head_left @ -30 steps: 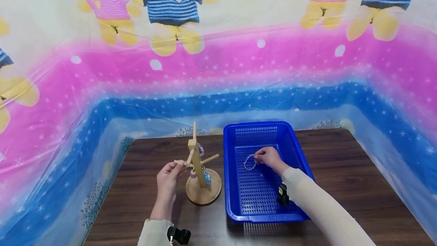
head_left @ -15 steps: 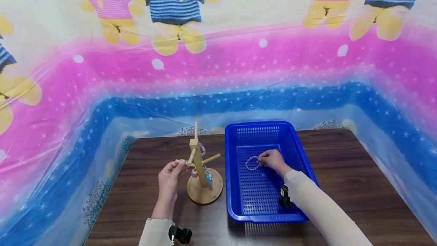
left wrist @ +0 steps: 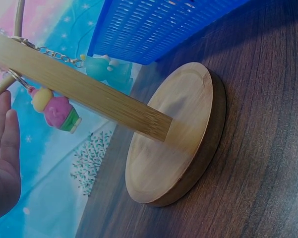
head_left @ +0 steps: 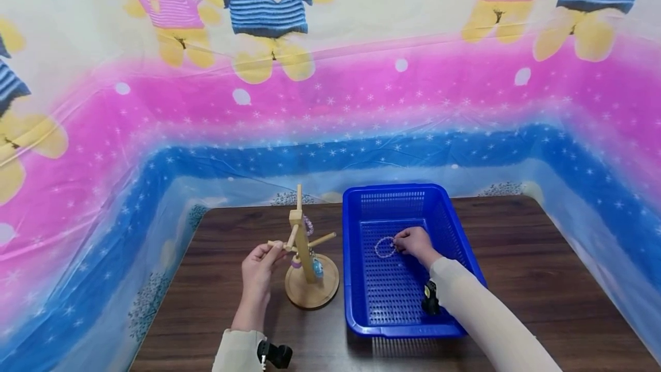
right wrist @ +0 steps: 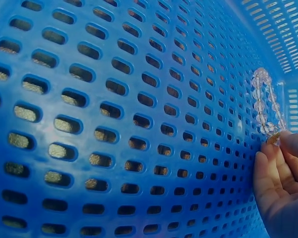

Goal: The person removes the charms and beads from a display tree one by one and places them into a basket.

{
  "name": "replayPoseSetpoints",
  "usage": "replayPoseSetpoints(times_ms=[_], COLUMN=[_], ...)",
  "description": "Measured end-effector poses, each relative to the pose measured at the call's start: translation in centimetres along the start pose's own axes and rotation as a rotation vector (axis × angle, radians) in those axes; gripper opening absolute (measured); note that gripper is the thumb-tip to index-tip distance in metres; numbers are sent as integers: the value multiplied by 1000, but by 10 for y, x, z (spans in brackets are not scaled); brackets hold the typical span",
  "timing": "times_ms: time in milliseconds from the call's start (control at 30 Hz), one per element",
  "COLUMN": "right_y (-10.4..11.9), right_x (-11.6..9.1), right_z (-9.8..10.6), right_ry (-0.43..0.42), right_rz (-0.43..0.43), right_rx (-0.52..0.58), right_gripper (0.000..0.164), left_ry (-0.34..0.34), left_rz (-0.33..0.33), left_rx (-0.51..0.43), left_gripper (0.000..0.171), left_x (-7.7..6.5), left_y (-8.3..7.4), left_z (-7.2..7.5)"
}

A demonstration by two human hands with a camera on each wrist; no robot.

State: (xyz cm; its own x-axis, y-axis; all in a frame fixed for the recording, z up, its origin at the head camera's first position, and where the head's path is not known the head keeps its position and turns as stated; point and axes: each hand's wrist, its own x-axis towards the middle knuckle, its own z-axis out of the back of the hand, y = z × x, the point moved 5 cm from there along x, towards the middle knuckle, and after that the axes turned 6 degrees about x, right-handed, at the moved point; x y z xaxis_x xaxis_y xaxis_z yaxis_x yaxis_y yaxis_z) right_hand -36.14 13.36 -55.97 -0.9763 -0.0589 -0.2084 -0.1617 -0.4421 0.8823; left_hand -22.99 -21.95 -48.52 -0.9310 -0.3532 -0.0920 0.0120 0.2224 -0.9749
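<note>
My left hand (head_left: 256, 274) pinches the end of a short peg (head_left: 271, 243) on the wooden stand (head_left: 306, 260), with thumb and fingertips. From the stand hang a pink-and-green figure charm (left wrist: 59, 111), a light-blue charm (left wrist: 106, 72) on a metal chain, and a purplish beaded bracelet (head_left: 308, 225). Inside the blue basket (head_left: 352, 303), my right hand (head_left: 415, 244) holds a clear-beaded bracelet (right wrist: 259, 106) between thumb and fingers. A small gold-coloured piece shows at the pinch. Whether the bracelet touches the basket floor, I cannot tell.
The stand's round base (head_left: 312, 297) sits on the dark wood table (head_left: 191, 314), left of the basket. Another peg (head_left: 322, 239) points right toward the basket's side. A printed cloth (head_left: 330, 154) surrounds the table's back and sides.
My right hand has shifted slightly right and down inside the basket, and the bracelet loop looks rounder. My left hand keeps its pinch on the peg. The head view has drifted a little.
</note>
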Motion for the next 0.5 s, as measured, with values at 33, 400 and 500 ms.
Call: replayPoseSetpoints(times_ms=[33, 400, 500], right_y=[0, 4, 4], right_x=[0, -2, -2], right_z=[0, 3, 5], right_ry=[-4, -35, -47], right_rz=[4, 20, 29], right_rx=[-11, -154, -179], right_gripper=[17, 17, 16], left_ry=[2, 1, 2], left_rz=[-3, -25, -29], left_rx=[-4, 29, 26], left_gripper=[21, 24, 24], left_x=[0, 1, 1], left_y=[0, 2, 1], left_z=[0, 1, 1])
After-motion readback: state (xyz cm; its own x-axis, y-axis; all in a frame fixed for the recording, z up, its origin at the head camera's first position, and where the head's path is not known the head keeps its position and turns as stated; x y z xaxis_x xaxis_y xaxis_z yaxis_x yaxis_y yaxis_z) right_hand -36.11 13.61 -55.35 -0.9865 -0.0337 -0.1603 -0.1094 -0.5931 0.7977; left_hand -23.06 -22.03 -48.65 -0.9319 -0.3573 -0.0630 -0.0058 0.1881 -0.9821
